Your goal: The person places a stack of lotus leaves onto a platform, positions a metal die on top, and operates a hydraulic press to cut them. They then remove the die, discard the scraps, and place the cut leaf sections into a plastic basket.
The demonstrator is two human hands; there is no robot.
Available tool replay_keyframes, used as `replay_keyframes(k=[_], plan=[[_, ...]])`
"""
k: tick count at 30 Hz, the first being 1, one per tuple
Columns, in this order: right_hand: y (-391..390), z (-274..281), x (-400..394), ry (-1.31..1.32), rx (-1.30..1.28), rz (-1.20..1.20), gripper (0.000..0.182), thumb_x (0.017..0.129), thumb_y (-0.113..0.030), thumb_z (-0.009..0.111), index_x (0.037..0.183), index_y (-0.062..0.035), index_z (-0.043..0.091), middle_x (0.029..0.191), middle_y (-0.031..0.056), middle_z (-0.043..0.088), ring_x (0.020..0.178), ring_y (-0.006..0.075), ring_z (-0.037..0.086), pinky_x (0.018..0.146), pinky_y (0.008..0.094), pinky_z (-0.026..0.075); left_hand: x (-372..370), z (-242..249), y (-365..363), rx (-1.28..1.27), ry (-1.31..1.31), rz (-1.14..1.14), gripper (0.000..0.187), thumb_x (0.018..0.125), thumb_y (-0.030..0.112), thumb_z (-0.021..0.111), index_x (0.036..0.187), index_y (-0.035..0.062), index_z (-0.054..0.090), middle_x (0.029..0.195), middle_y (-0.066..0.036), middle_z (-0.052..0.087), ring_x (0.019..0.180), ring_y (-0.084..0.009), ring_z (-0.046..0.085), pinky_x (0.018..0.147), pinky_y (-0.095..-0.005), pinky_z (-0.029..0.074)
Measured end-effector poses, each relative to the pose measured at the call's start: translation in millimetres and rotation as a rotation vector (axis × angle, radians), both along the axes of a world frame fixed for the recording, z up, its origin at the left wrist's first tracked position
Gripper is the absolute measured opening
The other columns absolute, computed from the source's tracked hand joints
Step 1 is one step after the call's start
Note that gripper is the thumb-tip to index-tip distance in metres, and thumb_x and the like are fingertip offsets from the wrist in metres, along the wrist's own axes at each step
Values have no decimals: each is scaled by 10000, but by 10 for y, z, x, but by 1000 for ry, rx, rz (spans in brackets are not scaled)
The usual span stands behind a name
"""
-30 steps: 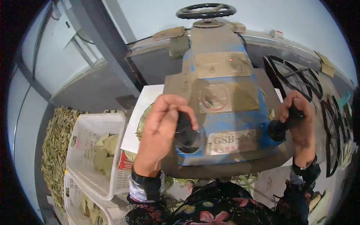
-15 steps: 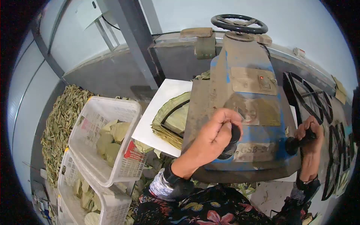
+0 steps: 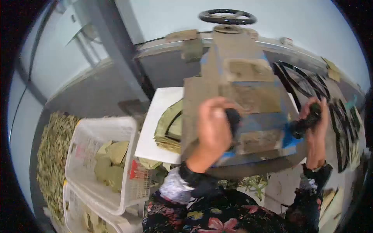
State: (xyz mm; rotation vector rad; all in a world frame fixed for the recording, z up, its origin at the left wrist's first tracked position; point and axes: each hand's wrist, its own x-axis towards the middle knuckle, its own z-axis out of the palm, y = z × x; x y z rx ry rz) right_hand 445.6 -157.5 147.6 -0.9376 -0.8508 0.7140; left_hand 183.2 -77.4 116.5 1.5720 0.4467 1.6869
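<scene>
A dusty blue-and-tan press head (image 3: 252, 97) with a black handle at either front side stands before me. My left hand (image 3: 213, 126), blurred, is curled round the left black handle (image 3: 233, 121). On the right, my right hand (image 3: 318, 126) is wrapped round the other black handle (image 3: 309, 121), whose tip shows between thumb and fingers. Left of the press head, a stack of green leaves (image 3: 165, 128) lies on a white board (image 3: 149, 138), with a curved black cutting die (image 3: 175, 126) on top. The press head hides the right part of the stack.
White plastic baskets (image 3: 132, 155) holding cut leaves (image 3: 110, 167) stand stacked at the left, beside a leaf heap (image 3: 54, 151). A black handwheel (image 3: 227, 17) tops the press. Black curved frames (image 3: 303, 81) lie at the right. A grey post (image 3: 120, 46) rises behind the board.
The view has shifted, so the press, board and stack appear further left. The right handle now tilts more upright, with its tip uncovered. Both hands stay at the handles.
</scene>
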Motion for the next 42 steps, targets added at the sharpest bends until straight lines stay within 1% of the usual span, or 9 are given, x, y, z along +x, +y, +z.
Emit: replay_keyframes(k=[7,9,13,18,23,25,27,30,42], plan=[[-41,-155,-1108,-270,-145,134,601,855,-431,576,1277,-42,399,1086,85,511,1016,178,517,914,314,410,-1033,219,579,-222,-8,425,396,961,367,317,1109,23,445,718,-115,582,554,-186,561,507,-294,461],[-160,-235,-1321,-791,75,150,699,810,-306,662,1336,5,323,1295,181,437,1225,297,413,1019,402,320,-1329,112,667,26,280,964,387,957,226,333,1250,-21,389,1055,-179,549,980,-261,562,874,-381,450],[-68,-561,-1081,-1144,-78,164,642,794,-259,667,1297,12,375,1279,225,439,1190,372,425,1009,420,335,-1224,-197,293,384,466,578,492,929,214,409,1336,-38,293,1340,-196,384,1202,-306,436,1034,-423,324],[109,-1186,-4,-1295,-352,-426,617,782,-236,666,1271,31,400,1285,245,431,1201,389,406,1010,436,333,-1388,-347,466,-45,581,488,537,890,161,521,1342,0,279,1219,-138,472,1068,-225,480,950,-353,361],[292,-1623,840,-1097,-1019,-503,850,784,-592,564,1279,77,389,1275,304,410,1158,444,440,950,490,387,-1852,-217,1072,-148,460,424,694,841,263,606,1368,-9,245,1213,-150,442,1068,-240,456,950,-369,354],[371,-1664,875,-1073,-1026,-460,874,773,-615,560,1271,85,396,1253,308,427,1119,457,468,927,484,407,-1883,-222,1086,-140,502,462,737,824,298,627,1374,-12,246,1259,-176,429,1116,-275,446,979,-400,332],[417,-1658,855,-1053,-1036,-414,899,761,-637,557,1263,92,403,1230,312,443,1079,469,497,904,478,427,-1775,-382,823,305,1136,841,838,778,390,652,1392,-7,243,1366,-237,351,1222,-382,377,1031,-490,248],[420,-1527,760,-1196,-1102,-358,863,773,-608,561,1245,100,419,1184,317,493,1037,454,536,876,453,449,-1152,-934,146,595,1447,242,695,686,246,652,1304,19,431,1344,-222,410,1250,-379,376,1017,-530,263],[429,-981,807,-502,-603,1,353,796,-154,633,1079,52,585,925,83,625,810,152,559,736,285,448,-619,-1353,-71,411,1262,5,638,651,258,709,1208,29,498,1171,-130,552,1090,-288,516,974,-457,352]])
